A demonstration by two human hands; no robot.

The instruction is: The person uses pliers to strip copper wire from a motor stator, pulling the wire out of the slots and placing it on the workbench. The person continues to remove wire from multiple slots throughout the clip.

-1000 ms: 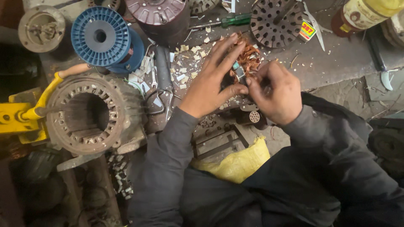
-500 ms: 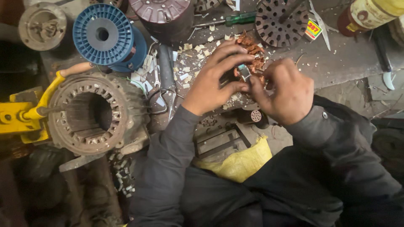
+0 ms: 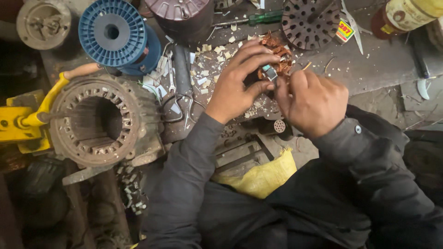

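Both hands meet over a dirty workbench [image 3: 378,64]. My left hand [image 3: 237,83] curls its fingers around a tangled copper wire coil [image 3: 277,55], thumb and fingers pinching it. My right hand [image 3: 314,101] is closed beside it and holds a small grey tool [image 3: 269,73] whose tip pokes up between the two hands against the coil. Much of the coil is hidden behind the fingers. Pale paper scraps [image 3: 205,64] lie scattered around the hands.
A slotted motor stator [image 3: 99,121] sits left, beside a yellow tool [image 3: 23,122]. A blue wire spool [image 3: 113,32], dark motor housing [image 3: 182,16], green-handled screwdriver [image 3: 258,18], perforated disc [image 3: 311,20], pliers [image 3: 182,99], bottle [image 3: 406,16] and yellow bag [image 3: 263,177] surround me.
The view has shifted slightly and my hands sit a little lower and closer together. The grey tool has moved down along the coil; my grip on both stays the same.
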